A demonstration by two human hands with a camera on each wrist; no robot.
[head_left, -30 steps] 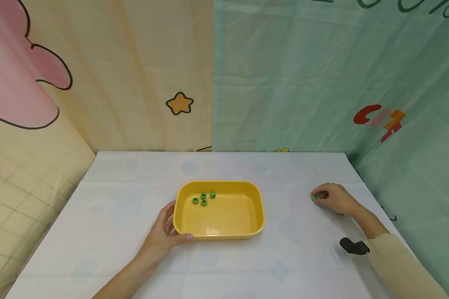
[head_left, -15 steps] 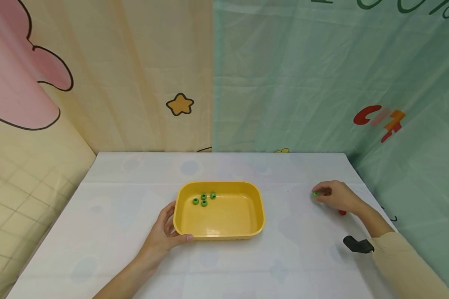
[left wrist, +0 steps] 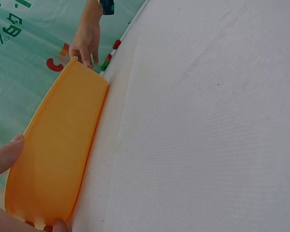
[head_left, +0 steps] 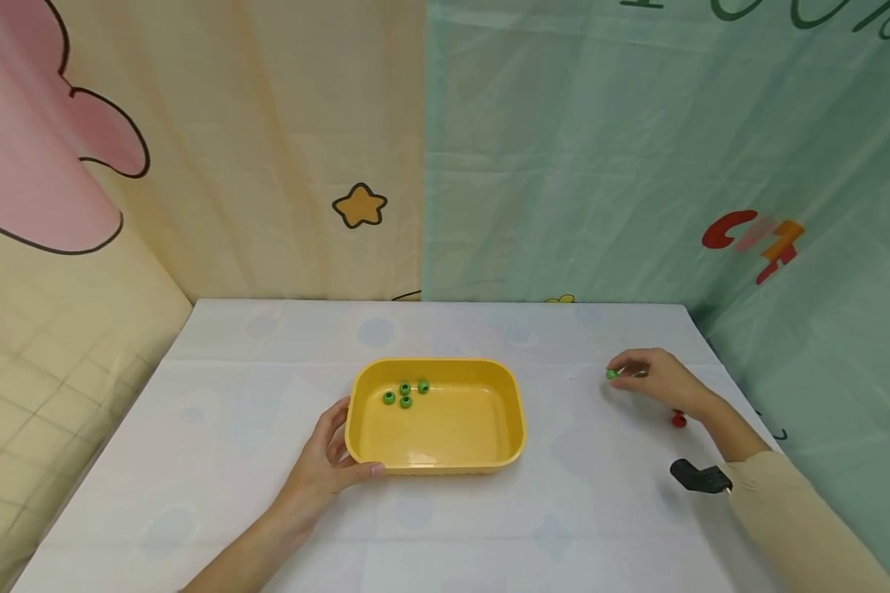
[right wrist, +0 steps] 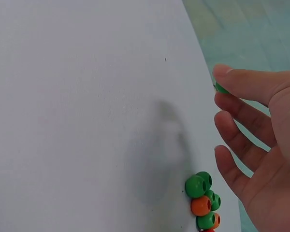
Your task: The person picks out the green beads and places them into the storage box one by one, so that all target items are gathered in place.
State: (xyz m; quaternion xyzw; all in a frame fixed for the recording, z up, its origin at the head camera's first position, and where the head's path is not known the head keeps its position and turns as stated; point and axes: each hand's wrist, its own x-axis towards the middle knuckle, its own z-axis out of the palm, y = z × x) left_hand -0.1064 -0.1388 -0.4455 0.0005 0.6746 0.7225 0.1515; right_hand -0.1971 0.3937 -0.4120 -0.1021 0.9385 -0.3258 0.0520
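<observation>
A yellow tray (head_left: 445, 445) stands mid-table in the head view, with several green beads (head_left: 405, 402) inside toward its far left. My left hand (head_left: 331, 453) grips the tray's near left corner, thumb over the rim and fingers along the side. Over at the right, my right hand (head_left: 656, 381) pinches a green bead (head_left: 611, 374) between thumb and index finger, raised above the table. In the right wrist view the other fingers are spread and loosely bent. Below that hand lies a cluster of green beads (right wrist: 195, 186) and orange beads (right wrist: 201, 206); the head view mostly hides it.
Red beads (head_left: 679, 420) lie under the right wrist on the white cloth-covered table (head_left: 489, 527). A black wrist mount (head_left: 700, 476) juts from the right sleeve. Patterned curtains (head_left: 549, 165) rise behind the table and along its sides.
My right hand has lifted off the table and shifted slightly away and left with the green bead, uncovering the red beads. The left hand and tray have stayed in place.
</observation>
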